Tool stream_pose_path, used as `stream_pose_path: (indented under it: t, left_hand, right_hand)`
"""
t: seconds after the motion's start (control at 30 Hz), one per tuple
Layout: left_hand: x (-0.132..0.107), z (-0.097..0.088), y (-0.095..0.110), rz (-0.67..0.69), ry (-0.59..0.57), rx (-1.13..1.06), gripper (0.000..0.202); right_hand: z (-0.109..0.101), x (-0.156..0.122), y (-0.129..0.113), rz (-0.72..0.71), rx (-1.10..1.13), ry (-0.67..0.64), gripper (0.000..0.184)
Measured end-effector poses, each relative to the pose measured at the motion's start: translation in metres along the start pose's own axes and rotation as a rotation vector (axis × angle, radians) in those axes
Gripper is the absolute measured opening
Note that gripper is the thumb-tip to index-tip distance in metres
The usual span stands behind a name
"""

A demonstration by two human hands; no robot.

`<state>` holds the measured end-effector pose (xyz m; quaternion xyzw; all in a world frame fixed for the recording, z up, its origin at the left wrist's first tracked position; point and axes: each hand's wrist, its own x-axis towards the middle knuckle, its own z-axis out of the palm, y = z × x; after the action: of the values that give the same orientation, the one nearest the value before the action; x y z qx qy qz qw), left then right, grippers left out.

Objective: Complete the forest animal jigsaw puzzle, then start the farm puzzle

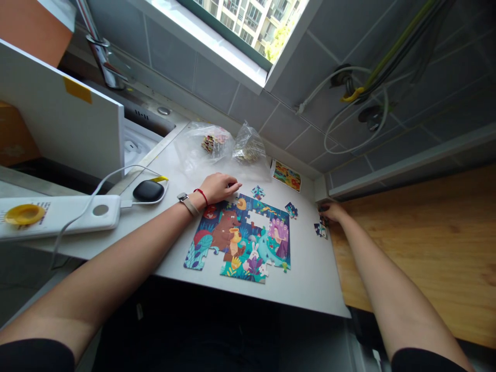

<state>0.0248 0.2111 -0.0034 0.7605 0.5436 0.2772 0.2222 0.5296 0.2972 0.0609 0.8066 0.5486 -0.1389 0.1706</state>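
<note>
The partly assembled jigsaw puzzle [242, 240] lies on the desk [310, 281] at the frame's centre, between both hands: left hand [219, 187] by its upper-left edge, right hand [331, 211] at loose puzzle pieces [321, 229], centre right. Whether either pinches anything, I cannot tell.

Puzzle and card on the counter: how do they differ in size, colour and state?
The puzzle looks larger than the card. The puzzle has gaps; the card shows none. The puzzle is mainly blue and teal; the card is mainly orange and yellow. Both carry colourful pictures.
</note>
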Motion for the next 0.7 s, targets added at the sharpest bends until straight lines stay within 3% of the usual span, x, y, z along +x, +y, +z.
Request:
stream_pose_path:
  t: [0.13,0.33,0.43,0.53,0.6,0.7]
  left_hand:
    - [0.000,0.001,0.000,0.000,-0.002,0.012,0.054]
    - [0.000,-0.001,0.002,-0.007,-0.008,0.022,0.052]
    - [0.000,-0.001,0.001,-0.008,-0.011,0.021,0.051]
    - [0.000,0.000,0.001,-0.006,-0.013,0.020,0.050]
    - [0.000,0.000,0.001,-0.002,-0.014,0.021,0.049]
    - [0.000,0.000,0.002,0.000,-0.012,0.021,0.049]
  right_hand:
    - [-0.001,-0.007,-0.004,-0.063,-0.001,0.054,0.041]
    - [-0.008,-0.032,-0.015,-0.218,0.030,0.279,0.028]
    - [-0.011,-0.054,-0.029,-0.297,0.079,0.401,0.020]
    - [-0.003,-0.092,-0.055,-0.432,0.147,0.462,0.019]
    - [0.011,-0.132,-0.080,-0.578,0.212,0.407,0.020]
    - [0.043,-0.202,-0.126,-0.880,0.475,0.049,0.022]
